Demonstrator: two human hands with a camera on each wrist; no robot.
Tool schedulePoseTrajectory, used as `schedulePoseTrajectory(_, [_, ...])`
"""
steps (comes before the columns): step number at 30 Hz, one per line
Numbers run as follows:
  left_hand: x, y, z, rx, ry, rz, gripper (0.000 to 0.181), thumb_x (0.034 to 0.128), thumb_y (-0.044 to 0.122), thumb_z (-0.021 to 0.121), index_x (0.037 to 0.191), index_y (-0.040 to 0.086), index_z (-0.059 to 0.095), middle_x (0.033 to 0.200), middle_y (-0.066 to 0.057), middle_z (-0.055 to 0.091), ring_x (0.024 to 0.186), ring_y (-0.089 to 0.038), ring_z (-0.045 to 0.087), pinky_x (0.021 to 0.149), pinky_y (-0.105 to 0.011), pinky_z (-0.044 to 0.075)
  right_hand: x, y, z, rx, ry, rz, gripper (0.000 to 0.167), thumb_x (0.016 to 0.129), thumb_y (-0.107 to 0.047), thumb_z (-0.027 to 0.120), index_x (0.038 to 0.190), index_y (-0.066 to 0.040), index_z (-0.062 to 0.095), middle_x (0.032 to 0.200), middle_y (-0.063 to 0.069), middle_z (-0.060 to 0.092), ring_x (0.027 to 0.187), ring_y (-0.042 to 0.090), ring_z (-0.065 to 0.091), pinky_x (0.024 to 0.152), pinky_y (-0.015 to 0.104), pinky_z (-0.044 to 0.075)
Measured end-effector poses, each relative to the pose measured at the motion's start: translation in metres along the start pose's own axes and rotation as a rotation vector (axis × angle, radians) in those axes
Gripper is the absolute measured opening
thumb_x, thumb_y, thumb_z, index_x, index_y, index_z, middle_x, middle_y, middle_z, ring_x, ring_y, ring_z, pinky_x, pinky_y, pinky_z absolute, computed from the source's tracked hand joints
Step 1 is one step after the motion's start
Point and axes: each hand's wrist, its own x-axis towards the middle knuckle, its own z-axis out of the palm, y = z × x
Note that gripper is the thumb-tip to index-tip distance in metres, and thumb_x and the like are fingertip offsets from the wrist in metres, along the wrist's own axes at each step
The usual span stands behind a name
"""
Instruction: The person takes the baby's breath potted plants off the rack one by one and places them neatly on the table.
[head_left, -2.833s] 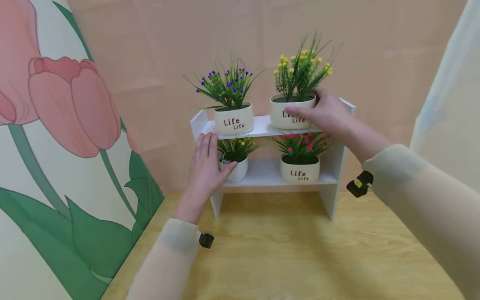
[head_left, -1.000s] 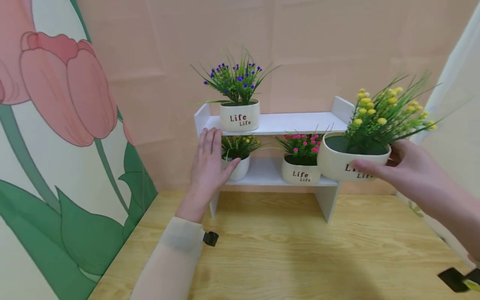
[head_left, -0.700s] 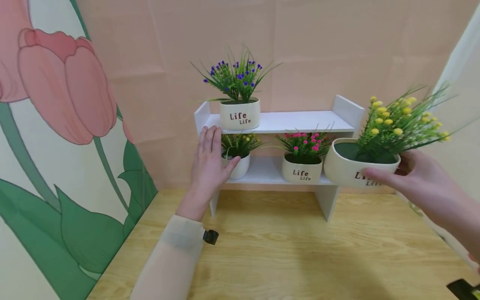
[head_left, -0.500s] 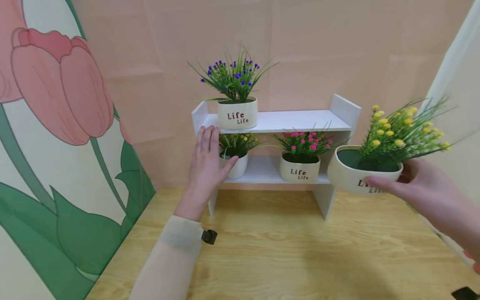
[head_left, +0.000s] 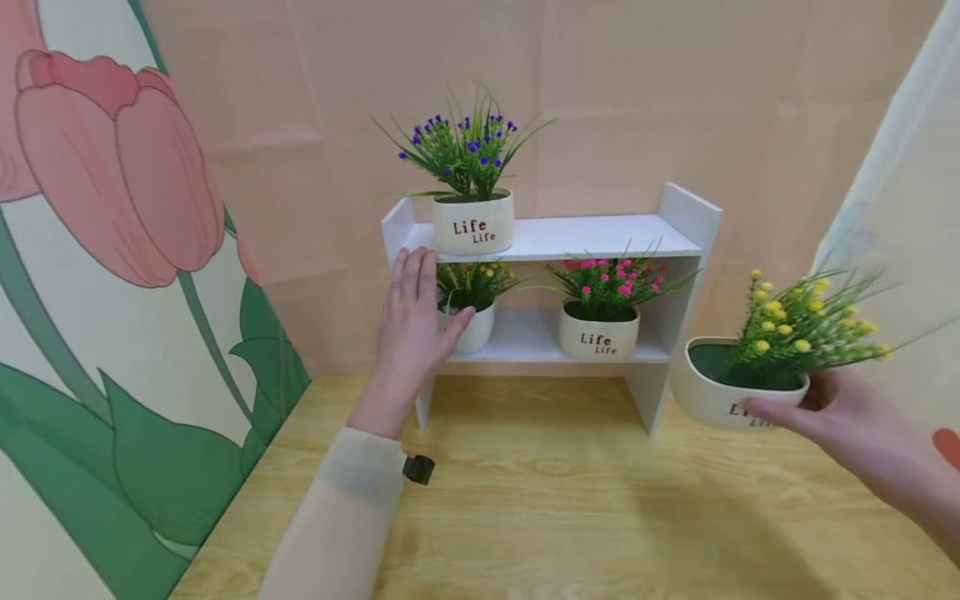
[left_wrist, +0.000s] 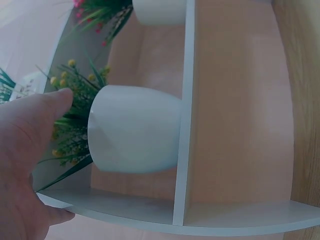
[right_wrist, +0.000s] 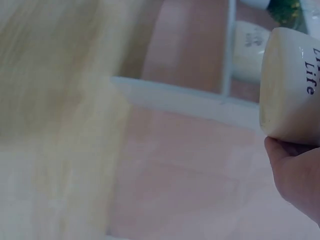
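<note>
My right hand [head_left: 847,421] grips a potted plant [head_left: 738,400] with yellow flowers, thumb on the front of its cream "Life" pot. In the head view it hangs above the table, right of the white two-tier shelf [head_left: 592,237]; in the right wrist view its pot [right_wrist: 292,90] fills the right edge. My left hand [head_left: 412,333] touches the shelf's left side, fingers straight, thumb held apart in front of a white pot [head_left: 477,329] on the lower tier. A purple-flowered potted plant [head_left: 474,223] stands on the upper tier, and a pink-flowered one [head_left: 597,333] on the lower.
The shelf stands on a wooden table [head_left: 525,500] in front of a pink wall covering [head_left: 600,100]. A panel with painted tulips [head_left: 112,167] flanks the left side. A whitish panel [head_left: 900,208] stands at the right.
The right hand has lifted the yellow-flowered plant off the upper tier, carried it right and lowered it towards the table. The left hand has stayed at the shelf's left side.
</note>
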Motion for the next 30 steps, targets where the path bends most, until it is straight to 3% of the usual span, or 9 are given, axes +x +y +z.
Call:
schedulePoseTrajectory(15, [0.001,-0.001,-0.003,0.011,0.008,0.001,0.1,0.1031,0.054,0.076,0.172,0.003,0.022,0.177,-0.017,0.024,0.169,-0.035,0.006,0.136,-0.047,0.012,-0.017,0.075,0.016,-0.004,-0.084,0.056,0.066,0.102,-0.004,0.08,0.157,-0.024,0.049,0.131,-0.015,0.07,0.102,0.006,0.074,0.078,0.022,0.061])
schedulePoseTrajectory(20, [0.001,-0.001,-0.002,0.016,0.001,-0.001,0.101,0.1031,0.055,0.075,0.172,0.003,0.022,0.177,-0.017,0.024,0.169,-0.035,0.006,0.136,-0.048,0.013,-0.021,0.098,0.025,0.023,-0.104,0.076,0.063,0.102,-0.005,0.08,0.155,-0.022,0.05,0.13,-0.011,0.071,0.107,0.006,0.073,0.08,0.024,0.062])
schedulePoseTrajectory(30, [0.001,0.001,-0.001,0.013,-0.009,-0.009,0.1,0.1033,0.054,0.075,0.172,0.003,0.022,0.177,-0.017,0.024,0.169,-0.035,0.007,0.136,-0.05,0.016,-0.029,0.13,0.041,0.005,-0.11,0.093,0.066,0.101,-0.009,0.083,0.156,-0.015,0.049,0.134,-0.029,0.062,0.118,-0.011,0.059,0.087,0.012,0.054])
